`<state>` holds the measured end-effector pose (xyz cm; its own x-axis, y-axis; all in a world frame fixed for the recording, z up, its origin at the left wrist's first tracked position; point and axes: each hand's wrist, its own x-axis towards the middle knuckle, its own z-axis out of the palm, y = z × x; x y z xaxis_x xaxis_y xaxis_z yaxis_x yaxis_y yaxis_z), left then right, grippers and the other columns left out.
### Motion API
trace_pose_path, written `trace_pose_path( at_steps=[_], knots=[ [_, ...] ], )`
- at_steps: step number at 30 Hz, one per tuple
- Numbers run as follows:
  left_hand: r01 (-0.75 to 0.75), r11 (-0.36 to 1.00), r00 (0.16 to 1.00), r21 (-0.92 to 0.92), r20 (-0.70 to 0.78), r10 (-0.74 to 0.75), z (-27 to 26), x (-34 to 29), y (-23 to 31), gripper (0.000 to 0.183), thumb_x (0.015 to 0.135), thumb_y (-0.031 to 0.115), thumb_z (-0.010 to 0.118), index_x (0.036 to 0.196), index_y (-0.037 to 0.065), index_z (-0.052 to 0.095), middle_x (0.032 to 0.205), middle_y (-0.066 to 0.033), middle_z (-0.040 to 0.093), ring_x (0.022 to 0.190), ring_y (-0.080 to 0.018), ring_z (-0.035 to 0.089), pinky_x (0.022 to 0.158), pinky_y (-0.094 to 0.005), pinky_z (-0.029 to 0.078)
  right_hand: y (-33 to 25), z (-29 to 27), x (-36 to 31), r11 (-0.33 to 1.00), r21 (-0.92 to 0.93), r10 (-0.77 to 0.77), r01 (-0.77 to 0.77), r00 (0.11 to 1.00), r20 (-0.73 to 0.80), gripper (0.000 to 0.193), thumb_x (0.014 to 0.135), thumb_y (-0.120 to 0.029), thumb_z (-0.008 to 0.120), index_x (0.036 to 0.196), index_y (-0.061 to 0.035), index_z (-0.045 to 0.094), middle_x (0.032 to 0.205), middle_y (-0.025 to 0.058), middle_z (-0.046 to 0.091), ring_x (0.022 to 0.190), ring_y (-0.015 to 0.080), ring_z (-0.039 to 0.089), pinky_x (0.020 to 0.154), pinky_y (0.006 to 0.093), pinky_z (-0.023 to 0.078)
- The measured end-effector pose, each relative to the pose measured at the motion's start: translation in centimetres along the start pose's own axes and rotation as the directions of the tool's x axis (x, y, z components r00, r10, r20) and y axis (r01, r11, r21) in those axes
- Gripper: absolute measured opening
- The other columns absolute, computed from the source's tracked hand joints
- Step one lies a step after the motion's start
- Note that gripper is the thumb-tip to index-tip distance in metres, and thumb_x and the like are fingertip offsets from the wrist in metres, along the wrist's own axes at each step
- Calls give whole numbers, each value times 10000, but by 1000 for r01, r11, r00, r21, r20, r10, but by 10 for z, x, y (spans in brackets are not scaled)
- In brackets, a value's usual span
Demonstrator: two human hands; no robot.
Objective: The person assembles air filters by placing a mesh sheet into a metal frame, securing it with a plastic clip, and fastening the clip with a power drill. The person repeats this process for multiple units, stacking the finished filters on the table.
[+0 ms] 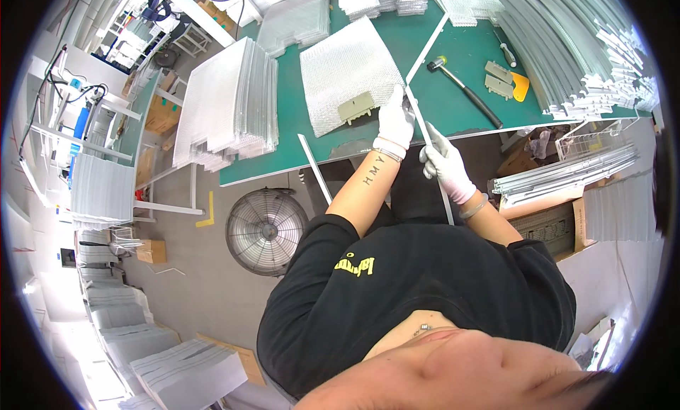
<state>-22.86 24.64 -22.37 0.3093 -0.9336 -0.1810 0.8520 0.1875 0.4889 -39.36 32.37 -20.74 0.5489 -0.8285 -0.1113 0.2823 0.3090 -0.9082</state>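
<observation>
A long, thin silver-white metal strip [419, 115] runs down from the table edge toward my body. My left hand [397, 121], in a white glove, is closed at its upper end. There it meets another strip [428, 47] at an angle; whether they are joined I cannot tell. Lower down, my gloved right hand [448, 167] grips the same strip with thumb and fingers. Left of my left hand lies a white mesh panel [347, 66] with a grey-green notched plate [356, 108] on its near edge. A third strip [314, 167] slants past the table edge beside my left forearm.
On the green table [290, 144] lie a hammer [467, 90], a screwdriver [507, 54], a yellow scraper [520, 87] and grey plates [499, 80]. Panel stacks [230, 102] stand left; long strips [567, 48] are piled right. A floor fan [266, 231] stands below.
</observation>
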Motion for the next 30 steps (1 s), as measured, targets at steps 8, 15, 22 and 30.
trace_pose_path(
  at_steps=[8, 15, 22, 30],
  knots=[
    [49, 980, 994, 191, 82, -66, 23, -59, 9, 197, 1047, 199, 535, 1115, 38, 628, 1019, -63, 647, 990, -177, 620, 905, -332, 515, -49, 0, 65, 963, -271, 8, -7, 1000, 1, 566, 1006, -198, 573, 1520, -32, 403, 828, 50, 618, 554, 77, 534, 526, 233, 480],
    [-483, 276, 872, 831, 485, 65, -10, -126, 92, 516, 1007, 240, 587, 1439, -18, 472, 1434, -177, 524, 1290, -289, 527, 1097, -395, 402, -51, -17, 122, 983, -169, 93, -75, 991, 100, 143, 981, -143, 625, 1062, -36, 574, 780, -28, 493, 570, 49, 418, 529, 238, 410],
    [-73, 958, 973, 278, 230, 7, -80, -104, 197, 525, 1039, 272, 548, 1487, 31, 418, 1417, -91, 550, 1230, -222, 562, 1018, -382, 480, -52, 5, 112, 997, -70, 53, -40, 981, 187, 151, 951, -120, 546, 1083, -51, 520, 783, -14, 443, 596, 75, 405, 568, 264, 402],
    [-301, 576, 951, 760, 191, 245, -47, -133, 201, 550, 965, 114, 658, 1430, -36, 406, 1240, -68, 582, 1033, -80, 581, 852, -244, 509, -66, -11, 86, 995, -42, -75, 86, 973, 219, 386, 965, -119, 537, 1338, -34, 478, 861, -19, 486, 639, 90, 435, 620, 288, 420]
  ],
)
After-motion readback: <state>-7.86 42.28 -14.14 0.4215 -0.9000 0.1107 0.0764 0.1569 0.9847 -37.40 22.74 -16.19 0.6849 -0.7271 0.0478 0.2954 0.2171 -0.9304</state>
